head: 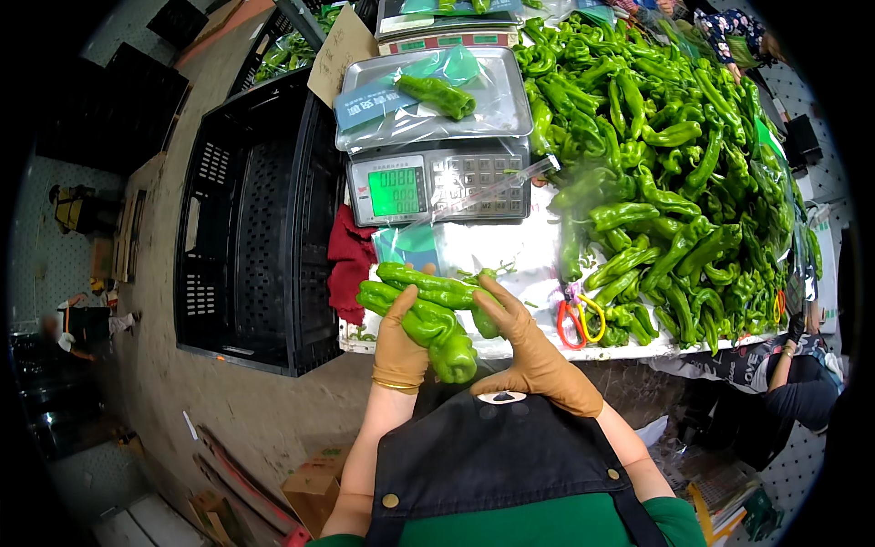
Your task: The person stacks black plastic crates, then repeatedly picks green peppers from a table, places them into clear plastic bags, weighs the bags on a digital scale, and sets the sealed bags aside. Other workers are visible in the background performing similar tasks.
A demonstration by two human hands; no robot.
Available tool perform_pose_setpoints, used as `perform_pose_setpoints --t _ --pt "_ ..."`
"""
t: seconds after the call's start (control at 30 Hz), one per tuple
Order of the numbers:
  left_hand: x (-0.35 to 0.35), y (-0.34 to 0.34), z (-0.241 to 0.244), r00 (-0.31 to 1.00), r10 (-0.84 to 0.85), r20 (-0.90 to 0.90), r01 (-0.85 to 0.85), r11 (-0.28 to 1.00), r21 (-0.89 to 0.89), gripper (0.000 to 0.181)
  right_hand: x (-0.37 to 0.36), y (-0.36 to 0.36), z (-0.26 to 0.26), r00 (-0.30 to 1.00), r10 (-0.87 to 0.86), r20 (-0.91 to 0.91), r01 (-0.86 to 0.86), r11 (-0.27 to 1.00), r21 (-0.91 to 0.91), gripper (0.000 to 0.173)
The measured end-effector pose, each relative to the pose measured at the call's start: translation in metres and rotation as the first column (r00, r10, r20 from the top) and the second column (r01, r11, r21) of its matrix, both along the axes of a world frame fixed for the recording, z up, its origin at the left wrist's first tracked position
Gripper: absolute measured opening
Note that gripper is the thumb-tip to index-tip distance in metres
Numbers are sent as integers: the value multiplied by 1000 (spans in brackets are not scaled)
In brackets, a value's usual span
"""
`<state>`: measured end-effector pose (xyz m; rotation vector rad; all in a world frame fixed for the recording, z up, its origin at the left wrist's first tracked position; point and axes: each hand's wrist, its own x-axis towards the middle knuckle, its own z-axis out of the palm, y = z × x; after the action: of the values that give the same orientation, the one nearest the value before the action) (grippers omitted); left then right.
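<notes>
My left hand (402, 345), in a tan glove, holds long green peppers (431, 321) just over the table's front edge. At their right end is my right hand (540, 355), gloved alike, with fingers and thumb spread; its fingertips are close to the upper pepper, and contact is hard to tell. Beyond the hands stands a digital scale (441, 183) with a lit green display. One green pepper (437, 94) lies on its metal pan (502, 116), over a clear plastic bag with a printed blue-green panel (372, 106). Another clear bag (410, 246) lies flat before the scale.
A large pile of green peppers (670, 171) covers the table's right side. Scissors (580, 321) with red and yellow handles lie at its near edge. A red cloth (348, 263) sits left of the bag. Left of the table stands a black plastic crate (239, 239). Other people work at right.
</notes>
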<state>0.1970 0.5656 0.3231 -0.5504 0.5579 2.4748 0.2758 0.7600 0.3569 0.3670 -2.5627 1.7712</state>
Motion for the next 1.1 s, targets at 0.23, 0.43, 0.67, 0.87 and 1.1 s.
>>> perform_pose_setpoints --t 0.23,0.43,0.67,0.87,1.1 --pt "2 9 3 1000 0 23 2 997 -71 42 -5 -13 9 997 46 -65 -17 921 388 92" --pt "9 23 11 970 -172 -172 131 965 -226 48 0 -3 -7 989 -141 -44 145 981 128 70" --pt "-50 20 -2 599 -474 -646 -532 367 -763 46 27 38 -37 800 5 600 564 336 -754 53" --pt "-116 27 -29 276 -961 -3 -793 -226 -566 36 31 46 -57 673 251 696 739 -211 -639 62" --pt "-140 27 -20 281 -957 -73 -855 -215 -473 40 21 42 -45 739 291 608 674 -318 -667 72"
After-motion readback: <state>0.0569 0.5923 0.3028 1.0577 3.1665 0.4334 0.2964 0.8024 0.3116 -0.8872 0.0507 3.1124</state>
